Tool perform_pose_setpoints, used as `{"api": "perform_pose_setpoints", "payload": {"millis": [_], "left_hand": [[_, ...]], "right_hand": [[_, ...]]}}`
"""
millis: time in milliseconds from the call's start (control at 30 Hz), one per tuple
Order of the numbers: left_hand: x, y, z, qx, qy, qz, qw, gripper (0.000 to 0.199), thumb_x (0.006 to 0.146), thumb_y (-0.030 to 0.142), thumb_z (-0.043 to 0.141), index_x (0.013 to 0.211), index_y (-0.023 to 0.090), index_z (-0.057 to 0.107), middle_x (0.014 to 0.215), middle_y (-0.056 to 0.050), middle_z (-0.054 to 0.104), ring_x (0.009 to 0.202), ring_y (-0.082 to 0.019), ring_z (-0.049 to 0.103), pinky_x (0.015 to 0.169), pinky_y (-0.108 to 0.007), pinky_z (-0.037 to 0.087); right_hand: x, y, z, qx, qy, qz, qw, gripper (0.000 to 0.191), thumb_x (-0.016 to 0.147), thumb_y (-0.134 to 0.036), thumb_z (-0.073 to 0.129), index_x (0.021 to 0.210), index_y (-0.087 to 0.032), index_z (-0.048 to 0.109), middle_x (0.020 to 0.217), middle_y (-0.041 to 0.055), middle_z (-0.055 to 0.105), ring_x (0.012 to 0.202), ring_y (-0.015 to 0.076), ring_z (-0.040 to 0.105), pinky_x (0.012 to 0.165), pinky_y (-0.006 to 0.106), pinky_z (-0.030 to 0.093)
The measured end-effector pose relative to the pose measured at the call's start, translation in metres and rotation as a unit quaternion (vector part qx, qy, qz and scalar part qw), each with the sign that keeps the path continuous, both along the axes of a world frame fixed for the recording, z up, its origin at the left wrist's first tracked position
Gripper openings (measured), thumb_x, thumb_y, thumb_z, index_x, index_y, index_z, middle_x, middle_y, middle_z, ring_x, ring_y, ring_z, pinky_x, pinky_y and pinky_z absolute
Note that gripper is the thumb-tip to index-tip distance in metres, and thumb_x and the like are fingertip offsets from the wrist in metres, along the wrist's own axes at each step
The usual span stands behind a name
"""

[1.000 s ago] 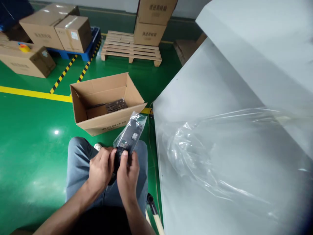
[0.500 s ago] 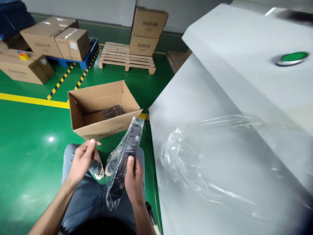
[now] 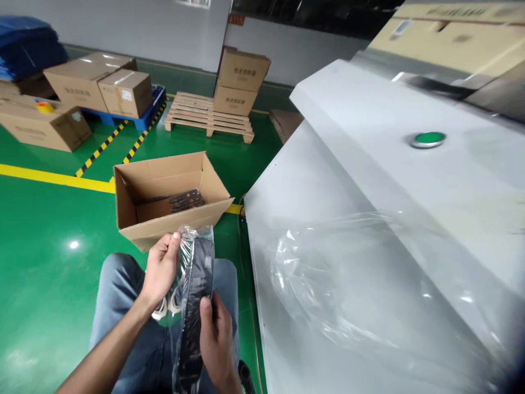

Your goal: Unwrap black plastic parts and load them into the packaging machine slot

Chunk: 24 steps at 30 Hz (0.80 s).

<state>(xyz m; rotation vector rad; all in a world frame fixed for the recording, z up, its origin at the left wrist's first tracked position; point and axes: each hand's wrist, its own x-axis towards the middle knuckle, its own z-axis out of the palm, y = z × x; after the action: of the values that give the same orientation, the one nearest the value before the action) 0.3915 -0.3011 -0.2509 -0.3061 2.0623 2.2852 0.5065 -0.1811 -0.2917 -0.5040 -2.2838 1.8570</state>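
Note:
A long black part in a clear plastic bag is held upright over my lap. My right hand grips its lower right side, thumb on top. Up near the bag's open-looking top, my left hand pinches the loose clear film along the left edge. What exactly the black part is, I cannot make out. Just beyond my hands stands an open cardboard box with several dark wrapped pieces lying in it.
On my right rises a large pale grey machine panel with a green button and clear plastic film. Farther off are a wooden pallet with stacked cartons, and more cartons on a blue pallet.
My left hand has moved right and taken hold of the bag's film near its top. My right hand has brought the bagged part lower and more upright. The view has tipped up slightly.

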Motion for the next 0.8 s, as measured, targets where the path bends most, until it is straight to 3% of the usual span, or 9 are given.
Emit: {"api": "perform_pose_setpoints", "payload": {"millis": [100,200,300,400,500,633,700,800], "left_hand": [[-0.002,-0.004,0.004,0.081,-0.054,0.019,0.995,0.051,0.089,0.070,0.065,0.075,0.022,0.052,0.049,0.011,0.032,0.042,-0.008,0.022,0.041,-0.023,0.016],[-0.003,-0.013,0.008,0.061,-0.052,0.041,0.996,0.054,0.089,0.072,0.064,0.075,0.021,0.056,0.049,0.010,0.035,0.042,-0.008,0.025,0.040,-0.023,0.019],[0.011,-0.023,0.006,-0.025,-0.021,0.052,0.998,0.055,0.094,0.073,0.055,0.097,0.019,0.065,0.062,0.005,0.052,0.050,-0.011,0.043,0.047,-0.024,0.035],[0.045,-0.022,-0.005,-0.154,-0.008,-0.034,0.988,0.046,0.096,0.066,0.058,0.110,0.022,0.064,0.072,0.004,0.060,0.061,-0.016,0.056,0.059,-0.027,0.045],[0.077,-0.012,-0.023,-0.270,0.002,-0.109,0.957,0.033,0.100,0.055,0.055,0.107,0.023,0.061,0.072,0.002,0.064,0.061,-0.018,0.062,0.061,-0.028,0.045],[0.082,-0.004,-0.039,-0.360,0.037,-0.090,0.928,0.031,0.104,0.043,0.041,0.089,0.023,0.060,0.067,-0.002,0.066,0.051,-0.019,0.062,0.053,-0.028,0.038],[0.073,-0.006,-0.040,-0.352,0.047,-0.096,0.930,0.034,0.104,0.043,0.041,0.088,0.023,0.063,0.066,-0.002,0.067,0.049,-0.019,0.061,0.051,-0.027,0.037],[0.063,-0.016,-0.035,-0.274,0.041,-0.126,0.952,0.046,0.103,0.056,0.045,0.085,0.022,0.069,0.063,-0.002,0.066,0.052,-0.017,0.060,0.052,-0.025,0.042]], "right_hand": [[-0.004,-0.003,0.006,-0.040,-0.012,-0.003,0.999,0.057,0.097,-0.070,0.056,0.098,-0.019,0.083,0.091,0.0101,0.081,0.085,0.0271,0.075,0.076,0.035,0.063],[-0.012,-0.009,0.011,-0.050,-0.019,-0.016,0.998,0.055,0.097,-0.068,0.057,0.083,-0.020,0.079,0.079,0.0073,0.078,0.074,0.0241,0.070,0.065,0.032,0.058],[-0.021,-0.009,0.015,-0.020,-0.016,-0.044,0.999,0.051,0.101,-0.063,0.052,0.084,-0.020,0.074,0.079,0.0060,0.075,0.073,0.0220,0.067,0.066,0.032,0.055],[-0.030,-0.006,0.016,0.013,-0.014,-0.102,0.995,0.049,0.103,-0.061,0.048,0.092,-0.019,0.071,0.082,0.0050,0.073,0.073,0.0200,0.064,0.068,0.031,0.052],[-0.036,-0.005,0.016,0.044,0.009,-0.168,0.985,0.048,0.102,-0.062,0.048,0.091,-0.019,0.067,0.080,0.0041,0.070,0.071,0.0191,0.061,0.068,0.031,0.050],[-0.041,-0.006,0.015,0.079,0.033,-0.213,0.973,0.046,0.102,-0.062,0.048,0.088,-0.021,0.065,0.079,0.0040,0.068,0.071,0.0192,0.060,0.068,0.030,0.049],[-0.044,-0.003,0.014,0.082,0.034,-0.204,0.975,0.048,0.102,-0.062,0.048,0.088,-0.020,0.066,0.079,0.0045,0.068,0.071,0.0196,0.060,0.068,0.031,0.049],[-0.043,0.003,0.012,0.061,0.020,-0.187,0.980,0.054,0.103,-0.064,0.043,0.094,-0.019,0.070,0.083,0.0073,0.073,0.074,0.0214,0.064,0.072,0.033,0.052]]}}
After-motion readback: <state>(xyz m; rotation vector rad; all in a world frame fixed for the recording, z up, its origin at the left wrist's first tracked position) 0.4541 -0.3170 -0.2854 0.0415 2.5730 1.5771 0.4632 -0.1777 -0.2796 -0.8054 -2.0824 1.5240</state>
